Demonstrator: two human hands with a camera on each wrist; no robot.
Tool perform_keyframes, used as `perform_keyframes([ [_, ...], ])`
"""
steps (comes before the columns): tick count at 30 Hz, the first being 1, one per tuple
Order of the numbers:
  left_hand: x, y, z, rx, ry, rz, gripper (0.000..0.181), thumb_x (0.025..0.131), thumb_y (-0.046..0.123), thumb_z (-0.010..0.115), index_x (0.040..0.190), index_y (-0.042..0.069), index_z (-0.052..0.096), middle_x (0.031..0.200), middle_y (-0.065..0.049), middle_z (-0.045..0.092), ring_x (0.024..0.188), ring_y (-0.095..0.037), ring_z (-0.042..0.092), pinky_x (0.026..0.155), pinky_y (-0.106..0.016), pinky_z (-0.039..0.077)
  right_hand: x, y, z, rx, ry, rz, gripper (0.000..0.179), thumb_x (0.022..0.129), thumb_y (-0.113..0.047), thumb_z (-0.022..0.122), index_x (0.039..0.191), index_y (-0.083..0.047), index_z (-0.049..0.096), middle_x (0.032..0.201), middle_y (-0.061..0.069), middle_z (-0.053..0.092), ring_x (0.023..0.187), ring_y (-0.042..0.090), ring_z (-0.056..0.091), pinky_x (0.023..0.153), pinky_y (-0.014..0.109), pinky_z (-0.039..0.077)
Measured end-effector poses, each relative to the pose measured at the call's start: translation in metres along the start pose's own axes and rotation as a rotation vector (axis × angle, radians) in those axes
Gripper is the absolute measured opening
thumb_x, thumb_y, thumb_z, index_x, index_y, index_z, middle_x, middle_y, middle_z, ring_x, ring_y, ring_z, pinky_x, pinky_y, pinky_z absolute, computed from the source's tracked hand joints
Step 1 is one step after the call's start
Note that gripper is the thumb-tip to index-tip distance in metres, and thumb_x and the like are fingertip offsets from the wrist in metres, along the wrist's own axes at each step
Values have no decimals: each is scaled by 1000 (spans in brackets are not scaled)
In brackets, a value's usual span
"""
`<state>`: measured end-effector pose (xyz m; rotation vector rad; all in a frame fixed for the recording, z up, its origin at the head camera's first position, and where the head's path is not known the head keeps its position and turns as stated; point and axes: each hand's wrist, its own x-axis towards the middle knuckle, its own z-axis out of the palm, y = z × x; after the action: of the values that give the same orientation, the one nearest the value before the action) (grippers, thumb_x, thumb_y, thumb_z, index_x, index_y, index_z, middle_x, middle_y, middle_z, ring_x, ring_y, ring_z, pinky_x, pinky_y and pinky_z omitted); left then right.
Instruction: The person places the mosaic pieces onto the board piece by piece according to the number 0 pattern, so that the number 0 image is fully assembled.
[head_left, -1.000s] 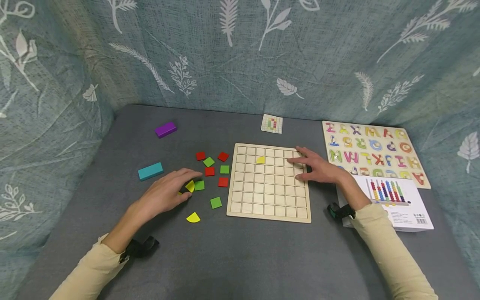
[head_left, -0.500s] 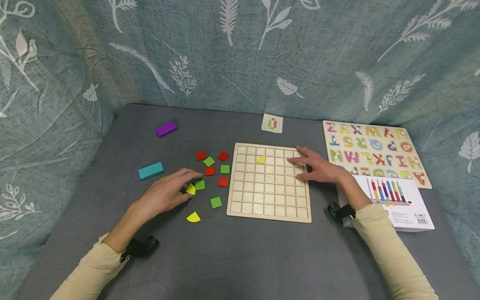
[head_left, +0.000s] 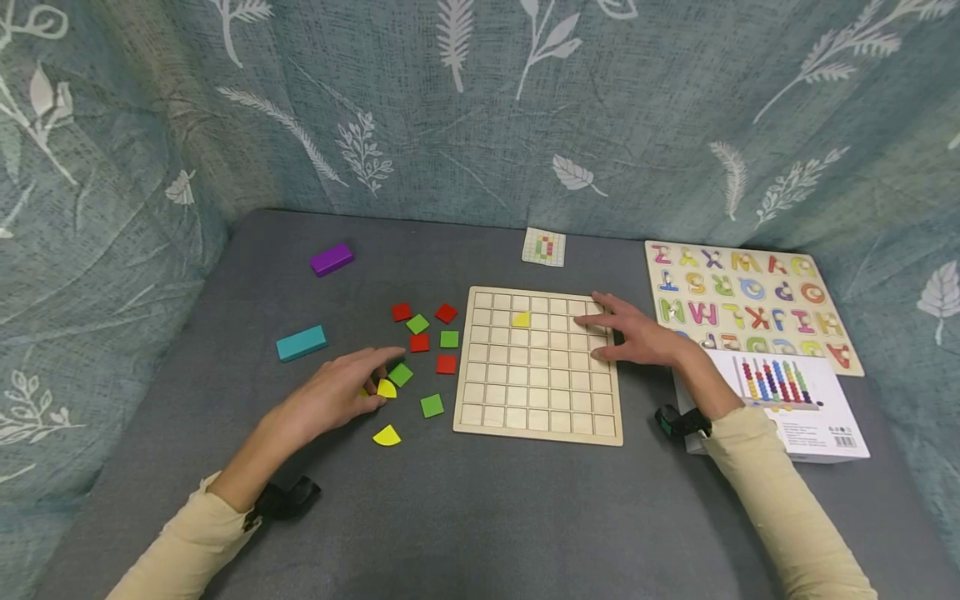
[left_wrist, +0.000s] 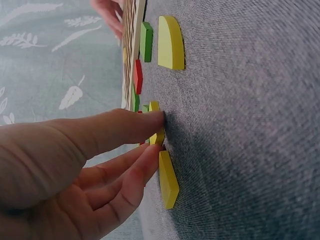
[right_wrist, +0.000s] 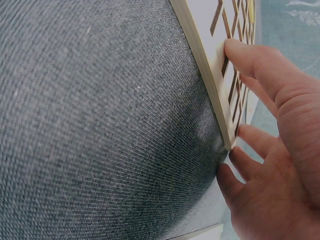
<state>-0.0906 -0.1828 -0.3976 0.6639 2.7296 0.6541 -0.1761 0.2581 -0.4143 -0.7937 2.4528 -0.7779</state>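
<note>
My left hand [head_left: 330, 389] is low over the cloth, left of the board. Its thumb and fingers pinch a yellow quarter-circle tile [head_left: 386, 389], partly covered by the thumb in the left wrist view. Just beside the fingertips lies another yellow tile [left_wrist: 169, 180], mostly hidden under the hand in the head view. A green square tile [head_left: 401, 375] sits close to the index finger. My right hand [head_left: 633, 333] rests with spread fingers on the right edge of the wooden grid board [head_left: 517, 367]. One yellow quarter-circle tile [head_left: 521, 319] lies in a cell near the board's top.
Several red and green square tiles lie left of the board, with a yellow tile [head_left: 387, 436] nearer me. Further left are a teal block [head_left: 302, 343] and a purple block [head_left: 332, 260]. Behind the board is a pattern card [head_left: 543, 247]. An alphabet board [head_left: 738, 292] and white box [head_left: 813, 417] stand right.
My left hand and the yellow tile at its fingertips have shifted slightly toward me. The green square beside it has turned a little. The right hand stays in place.
</note>
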Motion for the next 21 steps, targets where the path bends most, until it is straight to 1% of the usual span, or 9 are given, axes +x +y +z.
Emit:
perform_keyframes([
  [6, -1, 3, 0, 33, 11, -1, 61, 79, 3, 77, 134, 4, 53, 95, -3, 62, 83, -15, 57, 72, -34, 48, 0, 1, 0, 3, -1, 1, 57, 91, -16, 66, 142, -3, 46, 158, 31, 9, 146, 52, 6, 112, 67, 15],
  [9, -2, 3, 0, 44, 27, 12, 52, 79, 3, 76, 127, 3, 57, 91, -2, 61, 79, -13, 55, 69, -31, 46, 0, 0, 0, 6, 0, 7, 57, 91, -16, 66, 142, -3, 46, 158, 31, 9, 146, 51, 6, 112, 67, 15],
  [14, -5, 4, -3, 40, 50, 17, 34, 80, 6, 74, 114, 5, 66, 92, -2, 60, 76, -12, 56, 66, -27, 45, 0, 1, 0, 2, 0, 3, 56, 91, -17, 66, 142, -3, 46, 158, 31, 10, 145, 52, 6, 111, 67, 15],
  [16, -7, 5, -6, 30, 49, 16, 30, 82, 7, 73, 112, 6, 68, 93, -2, 59, 77, -12, 57, 65, -26, 45, 0, 1, 0, 7, 0, 4, 56, 91, -16, 66, 142, -3, 46, 158, 31, 9, 146, 51, 6, 112, 67, 15],
  [21, -9, 8, -12, 5, 32, 5, 27, 83, 8, 73, 110, 7, 71, 94, -4, 55, 71, -10, 49, 58, -22, 39, -1, 2, 0, 5, 1, 0, 56, 91, -15, 66, 142, -3, 46, 158, 31, 9, 146, 51, 6, 112, 67, 15],
])
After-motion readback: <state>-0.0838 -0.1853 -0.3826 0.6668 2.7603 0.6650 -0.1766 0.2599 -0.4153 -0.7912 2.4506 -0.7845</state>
